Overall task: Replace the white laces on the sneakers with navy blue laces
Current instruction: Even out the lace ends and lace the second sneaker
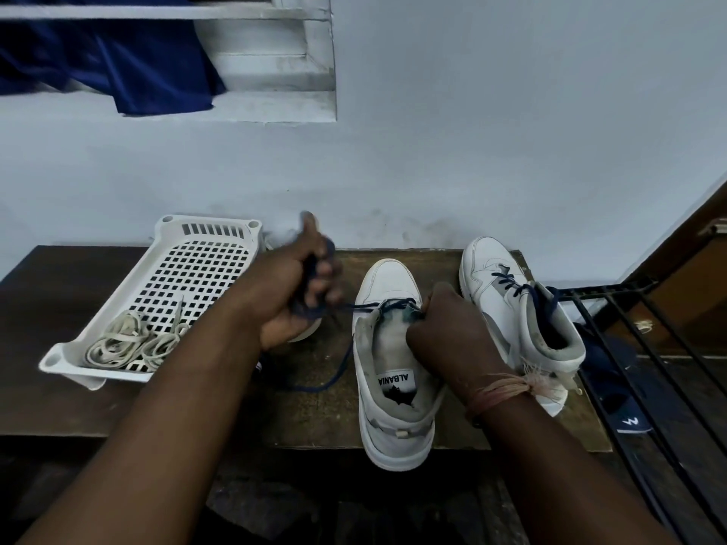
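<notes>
Two white sneakers stand on a dark wooden table (78, 395). The near sneaker (393, 367) in the middle has a navy blue lace (362, 306) threaded through its lowest eyelets. My left hand (303, 293) is shut on a bunch of that lace and holds it taut to the left, thumb up. My right hand (444, 328) grips the sneaker's tongue and upper edge. A loose length of the lace (334, 375) trails on the table. The far sneaker (511, 308) at the right carries navy laces. The white laces (130, 344) lie heaped in a white perforated tray (212, 230).
A pale wall rises right behind the table. A black metal rack (629, 348) stands at the right with a navy item (613, 387) under it. Blue cloth (118, 64) hangs from a window ledge at the upper left.
</notes>
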Demonstrator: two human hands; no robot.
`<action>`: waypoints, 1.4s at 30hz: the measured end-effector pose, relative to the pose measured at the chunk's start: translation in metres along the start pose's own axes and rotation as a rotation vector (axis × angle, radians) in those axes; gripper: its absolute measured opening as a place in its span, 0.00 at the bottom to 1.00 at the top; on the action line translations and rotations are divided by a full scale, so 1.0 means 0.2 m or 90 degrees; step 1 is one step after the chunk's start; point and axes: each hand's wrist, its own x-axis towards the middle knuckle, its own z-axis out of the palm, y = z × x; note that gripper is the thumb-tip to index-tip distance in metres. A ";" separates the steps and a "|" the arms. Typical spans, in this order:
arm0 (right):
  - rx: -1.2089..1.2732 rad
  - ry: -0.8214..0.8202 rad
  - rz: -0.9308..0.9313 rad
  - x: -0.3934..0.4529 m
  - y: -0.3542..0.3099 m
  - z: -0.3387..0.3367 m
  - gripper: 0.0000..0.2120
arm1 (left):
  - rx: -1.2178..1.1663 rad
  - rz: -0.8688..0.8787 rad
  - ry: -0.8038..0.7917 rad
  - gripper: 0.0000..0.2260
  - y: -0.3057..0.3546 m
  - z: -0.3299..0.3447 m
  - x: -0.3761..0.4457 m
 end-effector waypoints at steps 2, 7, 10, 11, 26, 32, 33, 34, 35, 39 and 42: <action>0.004 0.006 0.007 0.00 0.00 0.00 0.11 | 0.306 -0.062 0.097 0.18 -0.05 -0.01 0.00; 0.020 0.007 0.044 0.01 0.01 0.01 0.11 | 0.389 -0.115 0.204 0.19 -0.07 -0.03 0.02; 0.028 0.005 0.057 0.01 0.02 0.01 0.11 | 0.472 -0.124 0.231 0.20 -0.07 -0.06 0.05; 0.033 0.004 0.058 0.01 0.02 0.01 0.10 | 0.559 -0.122 0.237 0.19 -0.09 -0.07 0.06; 0.062 -0.009 0.074 0.03 0.03 0.01 0.10 | 1.058 0.068 0.201 0.28 -0.20 -0.07 0.07; 0.063 -0.001 0.097 0.02 0.03 0.01 0.11 | 1.179 0.018 0.181 0.36 -0.24 -0.11 0.13; 0.062 -0.001 0.099 0.02 0.03 0.01 0.11 | 1.200 0.025 0.179 0.36 -0.25 -0.10 0.13; 0.061 -0.002 0.099 0.02 0.03 0.00 0.11 | 1.210 0.045 0.174 0.35 -0.25 -0.09 0.12; 0.062 -0.004 0.098 0.02 0.03 0.00 0.11 | 1.199 0.077 0.164 0.34 -0.26 -0.08 0.11; 0.064 -0.023 0.091 0.01 0.01 -0.02 0.13 | 1.093 0.165 0.149 0.22 -0.28 -0.05 0.08; 0.048 -0.044 0.081 0.01 0.00 -0.04 0.12 | 1.089 0.201 0.202 0.09 -0.27 -0.06 0.10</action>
